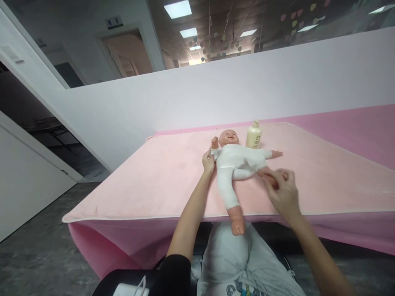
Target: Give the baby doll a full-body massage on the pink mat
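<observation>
Doll (226, 158) on blanket (173, 172) over desk (354, 131), one foot (237, 227) past front edge (132, 218), bottle (253, 138) right of head (228, 137), wall (216, 94) behind

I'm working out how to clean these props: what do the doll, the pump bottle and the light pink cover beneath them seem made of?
Doll: the head looks like vinyl or rubber, smooth with a slight sheen; the white body seems matte fabric, creased at the hip.
Pump bottle: probably plastic, smooth and pale.
Light pink cover: likely soft cloth, matte with pale edging.
</observation>
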Tool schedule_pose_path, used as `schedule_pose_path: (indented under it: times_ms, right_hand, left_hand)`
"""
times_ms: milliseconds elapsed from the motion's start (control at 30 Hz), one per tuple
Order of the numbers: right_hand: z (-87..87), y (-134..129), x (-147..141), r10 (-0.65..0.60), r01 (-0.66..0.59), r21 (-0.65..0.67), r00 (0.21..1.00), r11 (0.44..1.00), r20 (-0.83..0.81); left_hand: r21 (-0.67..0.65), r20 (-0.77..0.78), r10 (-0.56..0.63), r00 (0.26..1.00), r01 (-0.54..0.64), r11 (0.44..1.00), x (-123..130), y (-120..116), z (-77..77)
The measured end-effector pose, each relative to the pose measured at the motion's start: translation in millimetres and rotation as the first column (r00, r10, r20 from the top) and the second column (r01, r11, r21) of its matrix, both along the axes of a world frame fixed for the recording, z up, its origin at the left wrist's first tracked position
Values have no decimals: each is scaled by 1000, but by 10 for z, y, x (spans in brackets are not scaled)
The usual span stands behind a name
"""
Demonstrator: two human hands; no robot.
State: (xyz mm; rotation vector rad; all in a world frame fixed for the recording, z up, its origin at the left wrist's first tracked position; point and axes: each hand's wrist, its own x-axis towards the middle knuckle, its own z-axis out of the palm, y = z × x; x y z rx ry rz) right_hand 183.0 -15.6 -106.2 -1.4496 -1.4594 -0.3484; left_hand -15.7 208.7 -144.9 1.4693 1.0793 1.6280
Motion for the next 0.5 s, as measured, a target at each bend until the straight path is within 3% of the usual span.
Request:
schedule_pose_path:
  times_ms: [100, 233, 333, 500]
  right_hand:
    - [147, 517, -1, 128, -138, -112, 987, 984, -93]
    - [193, 885, -20, 114, -156, -225, 976, 962, -187]
    - [187, 806, -13, 139, -177, -203, 972, 963, -188]
    - [174, 360, 92, 118, -133, -122, 985, 984, -125]
  left_hand:
    - [34, -75, -9, 997, 12, 999, 12, -21, 4]
    - [58, -203, 24, 979, -12, 998, 33, -59, 20]
    - [90, -254, 29, 967, -7, 996, 24, -73, 49]
    - [58, -223, -30, 974, 43, 997, -29, -10, 61]
